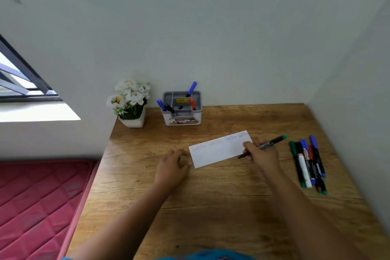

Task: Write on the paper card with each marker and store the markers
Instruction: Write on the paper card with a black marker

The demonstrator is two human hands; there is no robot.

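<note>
A white paper card (217, 152) lies on the wooden desk (211, 207), with faint writing along its top edge. My right hand (261, 153) grips a green marker (272, 143) at the card's right end, tip down by the card's edge and its green end pointing right. My left hand (172, 167) rests closed at the card's left corner, and something small and dark shows between its fingers. Several markers (309, 162) lie in a loose pile to the right. A grey pen holder (182, 110) at the back holds several markers.
A white pot of white flowers (130, 101) stands left of the pen holder against the wall. The desk's left edge drops to a red mattress (38, 196). A wall closes the right side, and a window (23, 82) sits far left.
</note>
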